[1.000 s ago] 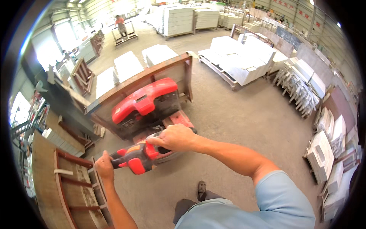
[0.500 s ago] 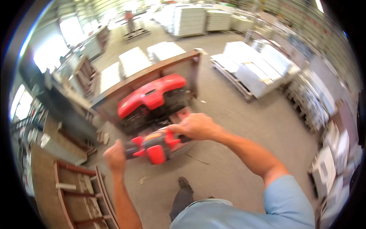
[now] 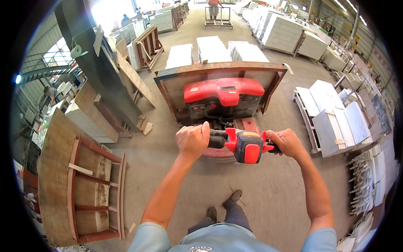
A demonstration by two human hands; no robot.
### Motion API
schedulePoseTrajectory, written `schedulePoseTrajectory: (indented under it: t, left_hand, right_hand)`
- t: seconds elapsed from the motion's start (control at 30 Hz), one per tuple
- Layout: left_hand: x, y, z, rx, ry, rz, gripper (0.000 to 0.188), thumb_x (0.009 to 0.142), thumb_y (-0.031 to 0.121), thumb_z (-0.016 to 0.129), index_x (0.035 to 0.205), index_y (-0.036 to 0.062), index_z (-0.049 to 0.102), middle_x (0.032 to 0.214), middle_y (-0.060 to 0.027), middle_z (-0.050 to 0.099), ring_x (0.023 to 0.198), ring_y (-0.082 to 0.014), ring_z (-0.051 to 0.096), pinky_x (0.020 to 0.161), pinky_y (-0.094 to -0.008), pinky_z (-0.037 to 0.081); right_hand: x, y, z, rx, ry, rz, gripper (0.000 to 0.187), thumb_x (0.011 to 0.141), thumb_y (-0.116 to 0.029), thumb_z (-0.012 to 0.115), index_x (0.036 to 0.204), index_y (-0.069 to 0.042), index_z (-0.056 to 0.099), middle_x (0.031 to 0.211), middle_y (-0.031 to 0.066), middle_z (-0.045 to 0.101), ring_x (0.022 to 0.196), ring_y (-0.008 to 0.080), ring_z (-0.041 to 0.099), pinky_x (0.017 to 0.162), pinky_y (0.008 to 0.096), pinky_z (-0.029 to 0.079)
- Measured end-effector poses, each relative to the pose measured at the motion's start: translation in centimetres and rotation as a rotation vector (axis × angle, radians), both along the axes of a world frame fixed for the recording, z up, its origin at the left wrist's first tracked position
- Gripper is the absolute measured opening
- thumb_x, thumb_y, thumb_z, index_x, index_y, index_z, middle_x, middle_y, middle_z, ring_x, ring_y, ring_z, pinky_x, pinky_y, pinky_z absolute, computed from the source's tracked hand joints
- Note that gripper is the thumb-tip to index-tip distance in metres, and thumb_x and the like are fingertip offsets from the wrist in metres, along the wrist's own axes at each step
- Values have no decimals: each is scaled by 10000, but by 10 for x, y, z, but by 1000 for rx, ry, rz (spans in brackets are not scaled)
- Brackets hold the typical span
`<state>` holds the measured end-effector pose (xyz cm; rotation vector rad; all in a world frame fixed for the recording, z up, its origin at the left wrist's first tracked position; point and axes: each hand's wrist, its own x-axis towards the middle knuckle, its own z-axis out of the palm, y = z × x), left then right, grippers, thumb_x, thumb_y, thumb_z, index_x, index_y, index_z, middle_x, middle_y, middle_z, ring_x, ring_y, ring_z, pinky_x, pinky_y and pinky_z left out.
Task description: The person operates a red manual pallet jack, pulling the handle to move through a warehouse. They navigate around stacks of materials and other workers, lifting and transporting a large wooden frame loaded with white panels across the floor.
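Leftward, a near board (image 3: 54, 180) has reddish framing (image 3: 71, 189), presumably for stiffness. The left hand (image 3: 192, 140) grips one end of the control handle (image 3: 250, 148); the red truck (image 3: 226, 91) stands centre, just beyond. The right hand (image 3: 289, 143) grips the other end, probably for even leverage. Farther right, a pallet (image 3: 305, 122) raises pale slabs (image 3: 329, 130).

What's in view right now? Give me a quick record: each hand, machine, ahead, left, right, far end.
Left hand: closed on the left end of the tiller handle
Right hand: gripping its right end
Machine: red-and-black pallet truck
Ahead: brown-framed panel, white slab stacks beyond
Left: grey column, framed plywood sheet
Right: pale slabs on a pallet
Far end: person at a metal frame
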<state>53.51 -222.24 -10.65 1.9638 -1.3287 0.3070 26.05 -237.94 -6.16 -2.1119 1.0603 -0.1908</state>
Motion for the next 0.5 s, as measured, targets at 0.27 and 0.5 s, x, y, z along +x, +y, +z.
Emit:
schedulePoseTrajectory:
  t: [0.27, 0.5]
  left_hand:
    - [33, -66, -5, -34, -40, 46, 439, 962, 292, 521, 613, 74, 674, 589, -169, 625, 563, -379, 610, 598, -476, 476]
    - [72, -114, -5, -16, -3, 73, 453, 965, 314, 519, 622, 56, 665, 613, -192, 616, 587, -405, 604, 598, -503, 461]
  right_hand:
    - [31, -69, 0, 2, 15, 26, 622, 952, -629, 496, 800, -98, 780, 518, 49, 620, 466, 152, 617, 524, 308, 503]
    - [70, -122, -4, -85, 31, 91, 715, 954, -678, 415, 700, -95, 742, 503, 57, 604, 507, 201, 640, 571, 354, 519]
